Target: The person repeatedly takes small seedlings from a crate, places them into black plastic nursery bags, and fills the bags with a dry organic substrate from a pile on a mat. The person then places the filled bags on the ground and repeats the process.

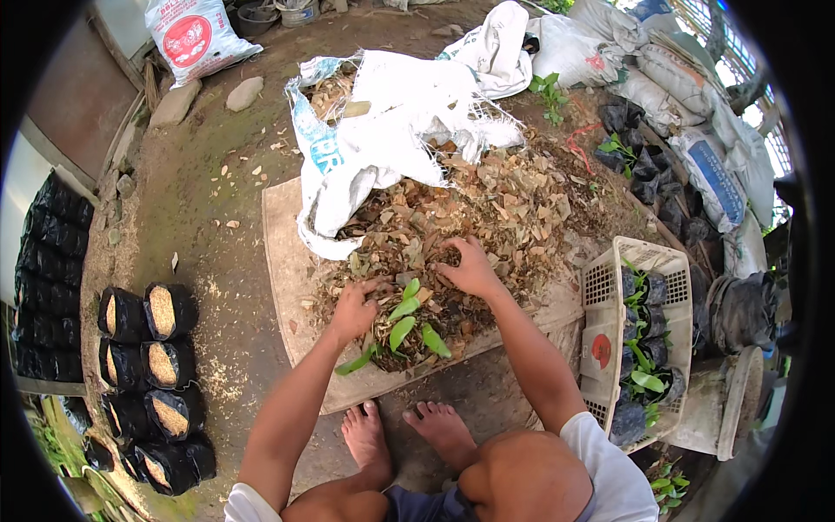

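Observation:
A heap of dry brown leaf pieces (515, 196) lies on a tan mat (287, 261) before me. My left hand (355, 307) rests at the heap's near left edge, fingers spread into the leaves. My right hand (470, 266) is at the middle of the near side, its thumb and forefinger apart over the leaves. No object shows in either hand, though some fingertips are partly hidden. A green-leaved seedling (402, 326) lies on the near edge of the heap, between and below my hands. A torn white woven sack (404, 85) covers the heap's far left part.
Black polybags filled with light husks (162, 310) stand in rows on the left. To the right is a white plastic crate (603, 313) of bagged seedlings. Stacked sacks (672, 78) line the back right, and a printed sack (196, 39) stands back left. My bare feet (368, 437) are near the mat.

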Action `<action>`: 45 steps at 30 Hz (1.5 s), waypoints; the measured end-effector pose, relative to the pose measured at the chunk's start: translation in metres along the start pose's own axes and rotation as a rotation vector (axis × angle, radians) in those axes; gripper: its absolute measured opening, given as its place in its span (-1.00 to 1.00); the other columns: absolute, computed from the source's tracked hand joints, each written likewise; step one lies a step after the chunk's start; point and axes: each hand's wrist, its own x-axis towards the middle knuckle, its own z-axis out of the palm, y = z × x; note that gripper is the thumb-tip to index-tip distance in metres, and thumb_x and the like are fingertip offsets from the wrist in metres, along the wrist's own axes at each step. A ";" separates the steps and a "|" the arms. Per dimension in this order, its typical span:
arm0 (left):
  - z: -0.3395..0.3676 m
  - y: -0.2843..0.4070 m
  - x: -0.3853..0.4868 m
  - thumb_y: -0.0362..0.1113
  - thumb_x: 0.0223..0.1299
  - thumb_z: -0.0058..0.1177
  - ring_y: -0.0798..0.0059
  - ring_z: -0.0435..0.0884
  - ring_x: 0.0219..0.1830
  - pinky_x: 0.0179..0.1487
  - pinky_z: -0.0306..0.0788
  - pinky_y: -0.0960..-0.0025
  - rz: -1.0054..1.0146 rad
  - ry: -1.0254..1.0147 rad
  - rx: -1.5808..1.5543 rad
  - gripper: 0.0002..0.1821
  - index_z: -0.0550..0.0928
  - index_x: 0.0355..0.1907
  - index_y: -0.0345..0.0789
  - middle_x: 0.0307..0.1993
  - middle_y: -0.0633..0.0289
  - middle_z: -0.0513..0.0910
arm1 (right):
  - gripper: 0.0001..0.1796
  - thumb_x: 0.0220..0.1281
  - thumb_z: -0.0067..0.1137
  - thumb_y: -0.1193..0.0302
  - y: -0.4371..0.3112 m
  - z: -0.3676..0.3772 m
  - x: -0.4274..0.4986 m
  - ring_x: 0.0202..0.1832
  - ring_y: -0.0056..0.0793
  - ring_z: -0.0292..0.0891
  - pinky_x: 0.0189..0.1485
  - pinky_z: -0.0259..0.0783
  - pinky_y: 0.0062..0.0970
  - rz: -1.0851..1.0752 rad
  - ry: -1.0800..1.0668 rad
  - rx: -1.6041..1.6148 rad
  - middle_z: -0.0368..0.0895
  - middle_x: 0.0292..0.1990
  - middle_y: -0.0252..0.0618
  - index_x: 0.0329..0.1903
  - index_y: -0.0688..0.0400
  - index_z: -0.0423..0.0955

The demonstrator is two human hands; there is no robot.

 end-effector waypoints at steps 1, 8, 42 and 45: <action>0.004 0.001 -0.013 -0.36 0.24 -0.07 0.15 0.57 0.08 0.26 0.40 0.20 -0.099 0.081 -0.055 -0.50 0.67 0.23 -0.21 0.19 0.05 0.65 | -0.31 0.20 0.45 0.11 0.004 0.001 0.000 0.33 0.13 0.31 0.39 0.30 -0.01 0.018 0.098 -0.096 0.28 0.39 0.17 0.33 0.01 0.41; 0.018 -0.018 -0.030 -0.20 0.30 0.04 0.16 0.47 0.33 0.33 0.40 0.26 -0.297 0.174 -0.170 -0.61 0.75 0.10 -0.18 0.28 0.04 0.58 | -0.18 0.18 0.39 0.01 0.003 0.042 -0.010 0.51 0.39 -0.14 0.52 -0.05 0.32 -0.175 -0.113 -0.518 -0.03 0.52 0.22 0.49 -0.24 0.31; -0.011 0.015 -0.006 -0.04 0.41 0.08 0.20 0.71 -0.07 0.10 0.49 0.22 -0.463 -0.061 -0.278 -0.41 0.56 0.29 -0.47 -0.04 -0.14 0.72 | -0.65 0.37 0.31 0.24 -0.020 0.028 -0.013 0.29 -0.26 0.48 0.39 0.35 -0.29 -0.285 -0.408 0.292 0.61 0.22 -0.14 0.14 0.04 0.67; -0.004 0.009 0.002 -0.22 0.32 0.08 0.15 0.74 -0.16 0.04 0.54 0.20 -0.319 0.050 -0.040 -0.48 0.57 0.24 -0.51 -0.15 -0.20 0.72 | -0.81 0.31 0.36 0.34 -0.030 0.035 -0.003 0.22 -0.27 0.51 0.33 0.38 -0.26 -0.326 -0.234 0.184 0.63 0.09 -0.14 -0.10 0.14 0.70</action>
